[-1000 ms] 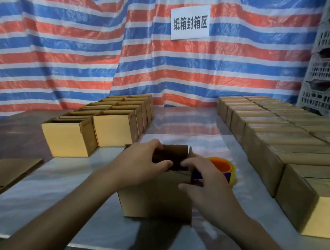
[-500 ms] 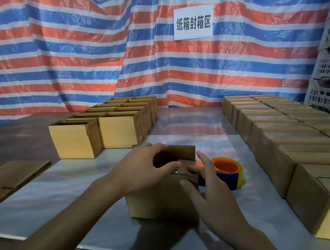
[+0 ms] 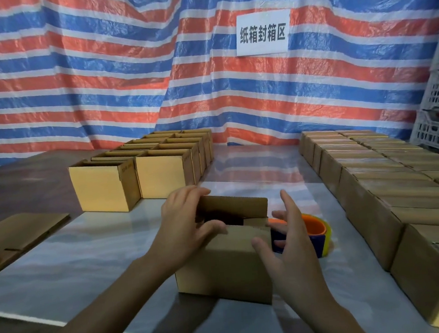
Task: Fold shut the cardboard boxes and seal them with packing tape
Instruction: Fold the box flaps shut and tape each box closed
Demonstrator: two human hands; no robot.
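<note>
Left grip clamps the box; right grip has lifted off, fingers apart.
We see the box at lower centre on the tabletop, far flap upright: folding unfinished, tape roll just right of it.

A bare strip of the shiny grey table runs from the far edge to the middle. It passes between the block of open-topped yellow-brown cardboard boxes at the far left and the packed rows of closed brown cardboard boxes along the right edge. The half-open brown cardboard box near the front edge blocks its near end, and the orange-and-blue roll of packing tape sits just right of it. Flat brown cardboard sheets lie at the left edge, with bare table between them and the middle box.
</note>
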